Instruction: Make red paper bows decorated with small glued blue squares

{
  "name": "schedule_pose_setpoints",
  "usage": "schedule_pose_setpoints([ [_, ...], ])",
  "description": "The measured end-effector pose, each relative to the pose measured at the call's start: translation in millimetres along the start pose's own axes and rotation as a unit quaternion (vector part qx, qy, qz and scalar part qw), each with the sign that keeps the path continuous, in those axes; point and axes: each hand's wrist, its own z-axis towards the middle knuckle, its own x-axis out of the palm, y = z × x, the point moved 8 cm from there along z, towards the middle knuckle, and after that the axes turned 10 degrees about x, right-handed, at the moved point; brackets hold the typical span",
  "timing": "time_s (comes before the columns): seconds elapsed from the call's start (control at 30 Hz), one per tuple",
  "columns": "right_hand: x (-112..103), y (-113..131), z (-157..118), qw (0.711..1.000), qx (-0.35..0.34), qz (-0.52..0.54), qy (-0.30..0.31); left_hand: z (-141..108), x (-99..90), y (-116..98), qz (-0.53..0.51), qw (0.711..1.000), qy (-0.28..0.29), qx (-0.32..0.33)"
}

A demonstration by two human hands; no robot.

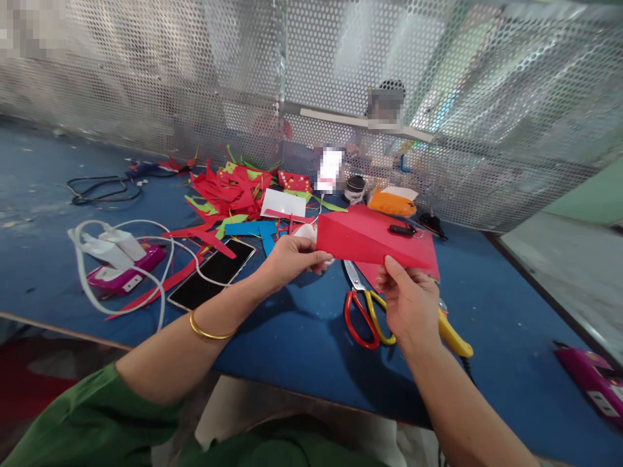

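Observation:
A strip of red paper (348, 240) is stretched between my two hands above the blue table. My left hand (296, 256) pinches its left end, with something white partly hidden behind the fingers. Its lower right edge is gripped between the thumb and fingers of my right hand (409, 295). Below and between the hands lie scissors (363, 321) with one red and one yellow handle. Beyond the strip lies more red paper (423, 250), with a small black object (402, 229) on it. A yellow-handled tool (453, 334) rests beside my right wrist, its head hidden.
Red and green paper scraps (231, 191) are heaped at the back left, near blue pieces (253, 228) and a white card (283, 205). A dark phone (211, 275) and a purple power strip (129, 269) with white cables lie left. An orange packet (392, 202) and perforated metal screen (335, 58) stand behind.

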Motion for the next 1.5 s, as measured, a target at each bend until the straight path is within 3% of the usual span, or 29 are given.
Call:
schedule_pose_setpoints([
  [0.17,3.8,-1.0,-2.1,1.000,0.001,0.014,0.013,0.0,-4.4,3.3,-0.021,0.999,-0.033,0.006],
  [0.37,8.9,-8.1,-3.8,0.999,0.036,0.006,0.022,-1.5,0.7,4.7,-0.022,1.000,-0.011,0.011],
  [0.57,8.8,-4.1,-6.1,1.000,0.012,-0.002,0.001,-2.2,2.4,-1.4,-0.024,0.999,-0.003,0.025],
  [1.03,18.6,-22.1,-11.8,0.998,0.044,-0.008,0.045,-0.2,-14.9,14.0,-0.170,0.977,-0.127,-0.001],
  [1.23,22.6,-28.7,-13.7,0.998,0.063,0.007,0.028,-7.6,3.1,18.2,-0.304,0.944,-0.121,-0.035],
  [1.37,26.5,-32.3,-15.5,0.997,0.075,-0.001,0.035,-12.8,13.6,25.8,-0.296,0.947,-0.108,-0.069],
  [1.5,25.6,-30.7,-16.0,0.997,0.070,-0.005,0.043,-12.7,6.9,28.5,-0.295,0.941,-0.145,-0.079],
])
